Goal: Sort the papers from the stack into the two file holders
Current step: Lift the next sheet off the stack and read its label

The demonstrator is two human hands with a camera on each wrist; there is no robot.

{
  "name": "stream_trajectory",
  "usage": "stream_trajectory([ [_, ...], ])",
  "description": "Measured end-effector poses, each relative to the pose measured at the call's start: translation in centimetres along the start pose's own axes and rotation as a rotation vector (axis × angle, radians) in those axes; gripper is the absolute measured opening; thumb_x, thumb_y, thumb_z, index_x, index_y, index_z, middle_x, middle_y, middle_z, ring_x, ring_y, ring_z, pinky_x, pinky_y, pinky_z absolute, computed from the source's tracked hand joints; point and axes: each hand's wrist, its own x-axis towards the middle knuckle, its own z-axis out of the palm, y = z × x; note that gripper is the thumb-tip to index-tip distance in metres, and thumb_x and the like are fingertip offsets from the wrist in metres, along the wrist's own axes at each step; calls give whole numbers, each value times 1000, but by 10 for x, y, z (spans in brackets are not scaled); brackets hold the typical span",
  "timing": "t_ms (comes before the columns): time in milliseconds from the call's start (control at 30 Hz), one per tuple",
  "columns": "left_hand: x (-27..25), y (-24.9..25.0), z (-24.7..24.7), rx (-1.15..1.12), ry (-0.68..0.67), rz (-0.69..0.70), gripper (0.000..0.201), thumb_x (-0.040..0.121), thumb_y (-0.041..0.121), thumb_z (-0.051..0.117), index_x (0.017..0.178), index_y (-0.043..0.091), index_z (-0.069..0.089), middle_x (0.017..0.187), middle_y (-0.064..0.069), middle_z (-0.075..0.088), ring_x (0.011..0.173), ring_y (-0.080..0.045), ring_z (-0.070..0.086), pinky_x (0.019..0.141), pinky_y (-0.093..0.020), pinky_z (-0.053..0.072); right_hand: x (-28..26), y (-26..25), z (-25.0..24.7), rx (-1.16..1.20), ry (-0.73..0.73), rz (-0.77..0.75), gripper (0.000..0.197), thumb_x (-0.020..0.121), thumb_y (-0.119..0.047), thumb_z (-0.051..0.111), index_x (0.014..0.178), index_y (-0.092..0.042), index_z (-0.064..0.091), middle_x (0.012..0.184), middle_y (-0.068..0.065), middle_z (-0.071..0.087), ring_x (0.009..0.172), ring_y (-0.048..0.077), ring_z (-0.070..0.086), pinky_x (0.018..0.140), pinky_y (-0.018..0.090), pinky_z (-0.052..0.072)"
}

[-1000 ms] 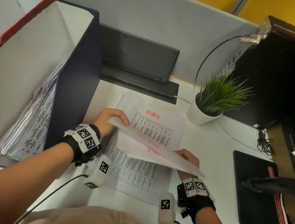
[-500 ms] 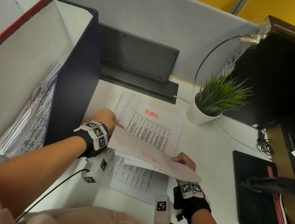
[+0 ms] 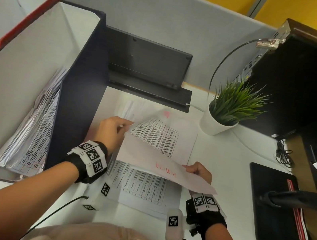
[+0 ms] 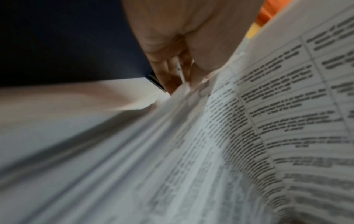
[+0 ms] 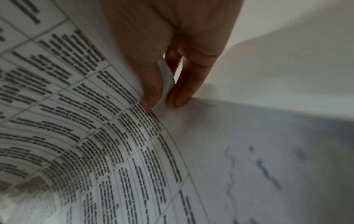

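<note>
I hold one white sheet (image 3: pixel 157 161) above the paper stack (image 3: pixel 141 190) on the desk. Its back faces me, with red handwriting showing through in reverse. My left hand (image 3: pixel 128 125) pinches its far left corner, and my right hand (image 3: pixel 187 167) pinches its near right edge. In the left wrist view, the left hand (image 4: pixel 184 75) holds a paper edge between the fingers. In the right wrist view, the right hand (image 5: pixel 164 103) pinches the sheet (image 5: pixel 95 121) between thumb and finger. The dark blue file holder (image 3: pixel 79 85) on the left holds printed papers (image 3: pixel 31 136). A red-edged holder (image 3: pixel 28 16) stands beyond it.
A potted plant (image 3: pixel 228 110) stands right of the stack. A dark flat device (image 3: pixel 148 63) leans on the partition behind. A black monitor base (image 3: pixel 271 205) and a computer tower (image 3: pixel 306 81) are on the right. Bare white desk (image 3: pixel 228 173) lies between the stack and the base.
The sheet has tipped up from nearly flat, so its back with the red writing now faces me. Both hands have stayed roughly in place.
</note>
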Motion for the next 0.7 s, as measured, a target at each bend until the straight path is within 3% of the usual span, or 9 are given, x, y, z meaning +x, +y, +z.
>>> stream_trajectory([
  [100,-6,3,1,-260,-24,-45,25,93,3,49,80,22,60,84,7,61,67,-9,57,56,-13,47,0,1,-1,-67,10,-111,26,76,15,39,58,-3,41,43,7,58,46,24,56,41,18,47],
  [167,-8,3,1,-309,-60,-73,27,93,1,46,76,19,56,83,3,60,70,-12,55,59,-20,47,-3,4,1,-264,20,-320,32,79,20,46,63,-7,42,44,3,54,44,15,55,43,19,45],
  [233,-9,3,0,-340,-109,-113,27,92,-3,46,73,15,54,82,0,60,71,-15,55,61,-26,47,-5,3,2,-319,28,-396,34,74,19,59,79,-12,45,53,6,50,48,14,50,46,14,43],
  [333,-7,3,-3,-398,-204,-137,33,85,-18,42,68,9,50,85,-6,62,78,-18,58,65,-25,51,-7,-3,3,-188,-88,-366,30,82,7,61,100,-15,52,58,6,60,47,3,58,48,9,47],
  [400,-5,3,-5,-386,-272,-97,37,79,-24,43,63,9,50,81,-8,61,79,-20,57,68,-22,50,-11,-9,8,-194,-99,-287,28,81,10,61,103,-7,61,68,2,62,52,-2,58,50,7,45],
  [467,-1,2,-6,-338,-301,-104,39,77,-25,46,60,9,54,79,-11,61,80,-25,57,73,-31,49,-10,-8,6,-214,-126,-232,18,80,19,55,87,5,64,64,-1,64,50,0,60,46,7,45],
  [533,7,-1,-3,-228,-244,-158,35,78,-22,47,66,8,60,82,-14,63,83,-25,57,83,-39,48,-11,-5,3,-159,-130,-242,30,79,25,44,69,1,59,49,2,63,41,9,60,39,14,47],
  [667,20,-9,1,-29,-132,-313,9,86,5,61,93,3,66,101,-14,67,98,-25,60,96,-34,45,-14,-2,-3,-95,-75,-122,36,73,20,45,47,-3,47,44,8,44,31,19,48,34,16,41],
  [700,22,-9,1,9,-144,-371,17,84,13,66,97,2,67,103,-14,68,100,-27,62,95,-36,47,-14,0,-4,-106,-74,-122,37,72,20,46,43,-3,46,44,4,40,30,17,44,34,15,39],
])
